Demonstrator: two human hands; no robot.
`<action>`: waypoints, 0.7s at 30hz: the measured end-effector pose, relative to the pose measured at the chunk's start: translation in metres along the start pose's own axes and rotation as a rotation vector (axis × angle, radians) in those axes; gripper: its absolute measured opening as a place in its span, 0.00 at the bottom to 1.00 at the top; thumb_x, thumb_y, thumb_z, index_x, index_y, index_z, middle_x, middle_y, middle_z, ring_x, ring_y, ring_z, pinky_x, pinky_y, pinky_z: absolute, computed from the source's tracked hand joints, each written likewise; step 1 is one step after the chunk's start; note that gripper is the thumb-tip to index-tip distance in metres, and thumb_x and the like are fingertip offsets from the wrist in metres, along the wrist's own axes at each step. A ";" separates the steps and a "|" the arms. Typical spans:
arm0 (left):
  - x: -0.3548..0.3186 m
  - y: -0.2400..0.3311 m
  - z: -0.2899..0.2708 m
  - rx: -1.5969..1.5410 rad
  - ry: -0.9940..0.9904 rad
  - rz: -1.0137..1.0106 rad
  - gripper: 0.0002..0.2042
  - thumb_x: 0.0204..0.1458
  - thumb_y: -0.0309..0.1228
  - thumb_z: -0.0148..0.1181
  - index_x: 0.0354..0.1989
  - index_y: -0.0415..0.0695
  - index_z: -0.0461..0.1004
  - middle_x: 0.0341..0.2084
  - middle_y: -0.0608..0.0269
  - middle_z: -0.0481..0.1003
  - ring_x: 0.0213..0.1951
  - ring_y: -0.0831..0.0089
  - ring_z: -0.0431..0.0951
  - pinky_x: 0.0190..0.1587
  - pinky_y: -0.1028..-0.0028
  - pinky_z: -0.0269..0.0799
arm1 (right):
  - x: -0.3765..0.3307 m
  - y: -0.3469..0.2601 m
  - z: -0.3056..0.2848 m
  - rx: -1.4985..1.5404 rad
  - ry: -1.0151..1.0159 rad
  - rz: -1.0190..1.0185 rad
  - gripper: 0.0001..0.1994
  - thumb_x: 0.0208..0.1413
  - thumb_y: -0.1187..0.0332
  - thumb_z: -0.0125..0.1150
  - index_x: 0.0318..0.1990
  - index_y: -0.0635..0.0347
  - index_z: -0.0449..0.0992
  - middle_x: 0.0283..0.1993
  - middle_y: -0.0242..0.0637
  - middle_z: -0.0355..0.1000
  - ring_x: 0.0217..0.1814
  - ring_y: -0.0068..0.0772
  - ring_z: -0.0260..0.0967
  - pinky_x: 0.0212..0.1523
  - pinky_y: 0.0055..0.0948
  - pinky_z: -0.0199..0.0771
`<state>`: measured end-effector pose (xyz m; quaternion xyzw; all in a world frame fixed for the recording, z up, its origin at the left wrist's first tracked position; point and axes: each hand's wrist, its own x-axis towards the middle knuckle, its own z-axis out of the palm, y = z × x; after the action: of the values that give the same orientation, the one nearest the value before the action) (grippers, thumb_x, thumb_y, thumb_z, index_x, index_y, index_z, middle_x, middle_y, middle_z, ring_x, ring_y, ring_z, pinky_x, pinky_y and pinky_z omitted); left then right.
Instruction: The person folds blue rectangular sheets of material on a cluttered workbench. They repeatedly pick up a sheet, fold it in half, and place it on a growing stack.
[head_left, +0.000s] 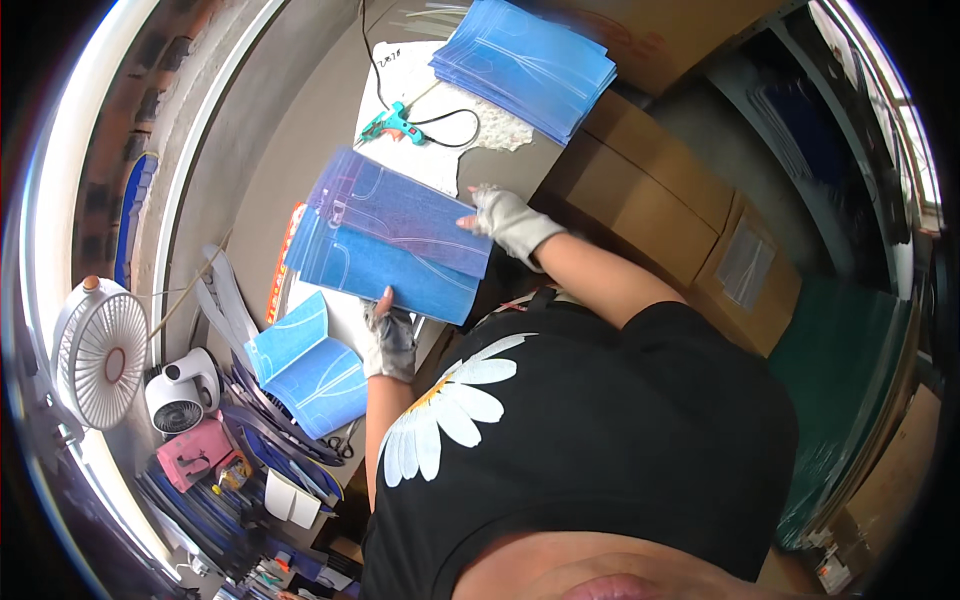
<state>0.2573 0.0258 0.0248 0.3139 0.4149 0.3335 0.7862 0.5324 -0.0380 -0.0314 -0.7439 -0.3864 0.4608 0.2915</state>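
Observation:
My left hand (391, 343), in a pale, soiled fingerless glove, grips the near edge of a stack of blue jeans-printed sheets (400, 285), its thumb on top. A purplish sheet (400, 210) with printed seams lies over the stack's far part. At that sheet's right corner is my right hand (510, 222), also gloved, its bare fingertips apart, one resting at the corner. Nearer, a folded light-blue sheet (310, 365) lies half open beside my left wrist. Beyond the stack, a teal glue gun (393, 124) with a black cord rests on a white board (410, 165).
Another pile of blue jeans-printed sheets (525, 65) lies at the far end of the table (320, 110). Cardboard boxes (640, 190) stand along the right. At left are a white fan (103, 355), a smaller white fan (182, 392) and a pink box (195, 452). Scissors (342, 448) lie by the table edge.

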 end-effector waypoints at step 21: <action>0.066 -0.020 0.027 0.321 -0.157 -0.250 0.39 0.54 0.45 0.57 0.72 0.50 0.46 0.57 0.53 0.68 0.53 0.67 0.71 0.51 0.70 0.64 | -0.072 -0.059 -0.205 0.814 0.743 -0.441 0.08 0.58 0.69 0.60 0.41 0.63 0.74 0.44 0.41 0.74 0.42 0.36 0.74 0.42 0.37 0.77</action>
<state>0.3147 0.0603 -0.0075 0.4061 0.4360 0.1378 0.7912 0.6816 -0.0839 0.1315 -0.5859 -0.1961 0.2090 0.7580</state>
